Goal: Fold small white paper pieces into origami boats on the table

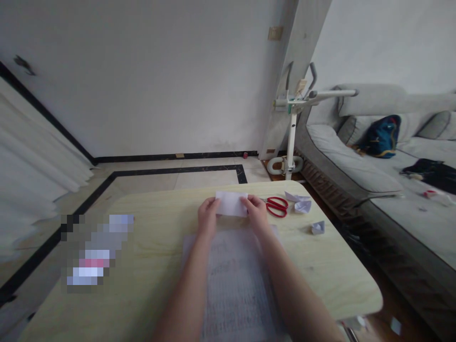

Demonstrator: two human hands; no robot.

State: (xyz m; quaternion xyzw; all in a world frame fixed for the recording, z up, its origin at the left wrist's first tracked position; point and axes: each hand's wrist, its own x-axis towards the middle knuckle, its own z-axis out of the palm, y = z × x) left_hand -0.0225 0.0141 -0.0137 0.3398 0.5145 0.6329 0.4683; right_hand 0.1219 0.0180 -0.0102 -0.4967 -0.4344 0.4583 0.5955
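A small white sheet of paper is stretched between my two hands above the far part of the table. My left hand pinches its left edge, thumb on top. The right edge is gripped by my right hand in the same way. Beneath my forearms lies a large sheet covered with rows of writing. Just right of my right hand rest scissors with red handles, their blades partly hidden behind that hand.
Folded paper pieces lie near the table's far right corner, with another folded paper closer in. A blurred-out item is at the left. The wooden table has a grey sofa to its right and white exercise equipment beyond.
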